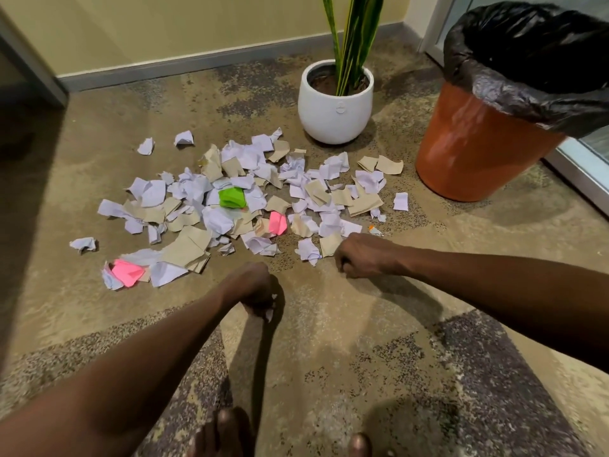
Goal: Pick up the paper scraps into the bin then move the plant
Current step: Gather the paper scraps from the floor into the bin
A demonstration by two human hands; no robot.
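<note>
There is a single view, from a camera worn on the person's head, looking forward and steeply down at the carpet [346, 341]. The wide lens bends straight lines: the skirting board [184, 65] across the top of the frame curves. The bare toes [224, 433] sit at the bottom edge, so the camera looks almost straight down there. Both forearms enter from the lower corners and reach toward mid-frame. The wall [164, 24] fills the top left, farthest from the lens. No second view shares this scene.
</note>
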